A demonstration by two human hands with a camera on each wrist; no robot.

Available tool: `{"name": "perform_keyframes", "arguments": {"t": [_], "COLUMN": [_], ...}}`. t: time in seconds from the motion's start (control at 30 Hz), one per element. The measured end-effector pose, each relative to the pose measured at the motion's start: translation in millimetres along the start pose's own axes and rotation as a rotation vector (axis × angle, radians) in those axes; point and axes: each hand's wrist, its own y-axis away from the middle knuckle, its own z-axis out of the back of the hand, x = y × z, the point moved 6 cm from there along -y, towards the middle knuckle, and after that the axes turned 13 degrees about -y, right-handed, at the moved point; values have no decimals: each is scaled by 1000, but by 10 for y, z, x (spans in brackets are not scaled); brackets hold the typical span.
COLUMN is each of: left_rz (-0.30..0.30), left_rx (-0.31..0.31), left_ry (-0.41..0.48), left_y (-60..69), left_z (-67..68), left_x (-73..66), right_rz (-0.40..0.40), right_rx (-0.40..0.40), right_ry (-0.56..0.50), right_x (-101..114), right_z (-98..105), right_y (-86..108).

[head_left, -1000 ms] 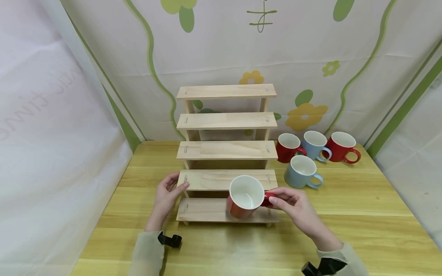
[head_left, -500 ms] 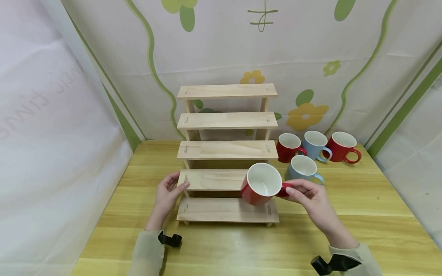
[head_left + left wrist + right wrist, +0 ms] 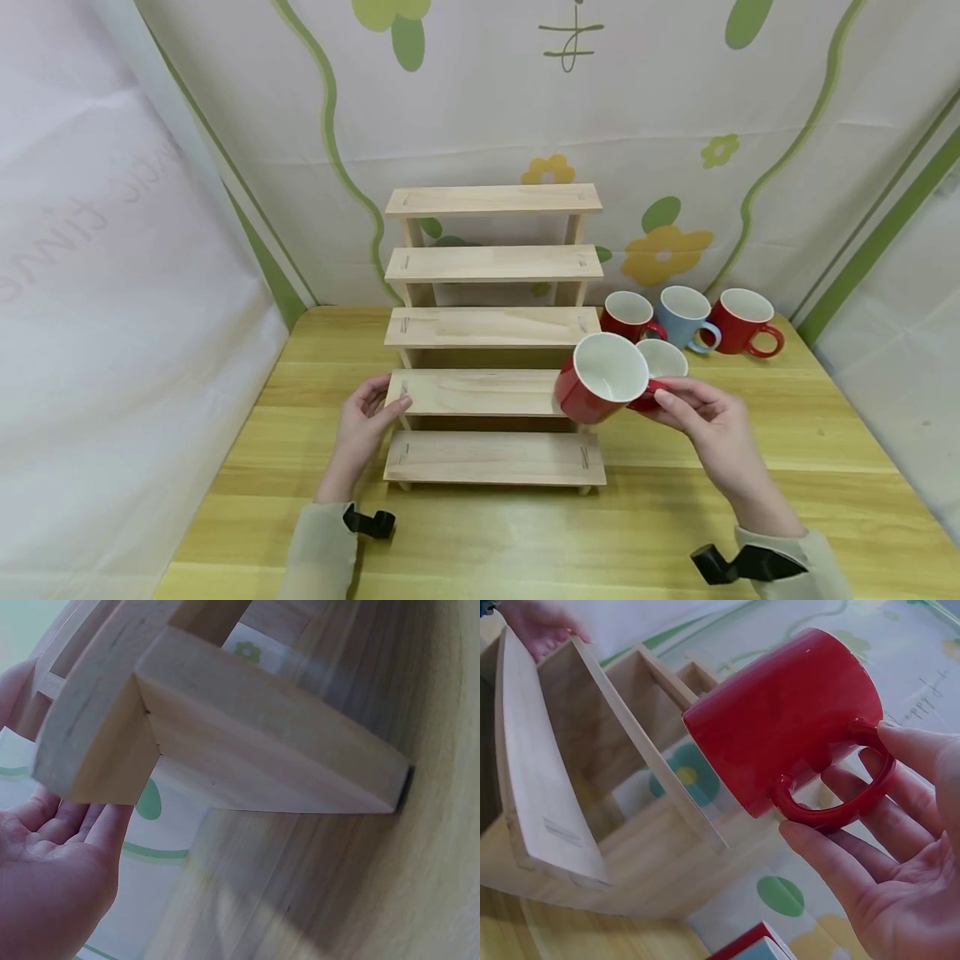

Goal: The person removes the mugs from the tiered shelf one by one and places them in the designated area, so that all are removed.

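My right hand [image 3: 716,429] pinches the handle of a red mug [image 3: 588,400], white inside. The mug hangs tilted near the right end of the stepped wooden shelf rack [image 3: 480,392], raised off the boards. Thumb and fingers are around the handle in the right wrist view, where the red mug [image 3: 787,720] shows its side. At the rack's left end, my left hand [image 3: 366,429] grips the second board from the bottom, thumb on top. The left wrist view has the left hand [image 3: 56,877] with its fingertips partly hidden behind the wood.
Right of the rack stand two red mugs [image 3: 628,310] [image 3: 742,321] and a light blue mug [image 3: 684,317]. Another blue mug [image 3: 663,358] is partly hidden behind the held one. A patterned cloth [image 3: 465,100] rises behind the wooden table [image 3: 255,467].
My right hand has carried the red mug up and right, away from above the bottom board, so that it now overlaps the front blue mug. The left hand stays put.
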Motion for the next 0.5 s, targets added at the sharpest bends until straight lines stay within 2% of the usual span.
{"name": "perform_keyframes", "arguments": {"t": [0.23,0.5], "left_rz": [1,12], "left_rx": [2,6], "left_ry": [5,-11], "left_y": [6,9], "left_z": [1,5], "left_x": [-17,-12], "right_rz": [28,90], "right_rx": [-67,-105], "right_ry": [-67,-142], "right_x": [59,136], "right_z": [155,295], "right_y": [-6,-4]}}
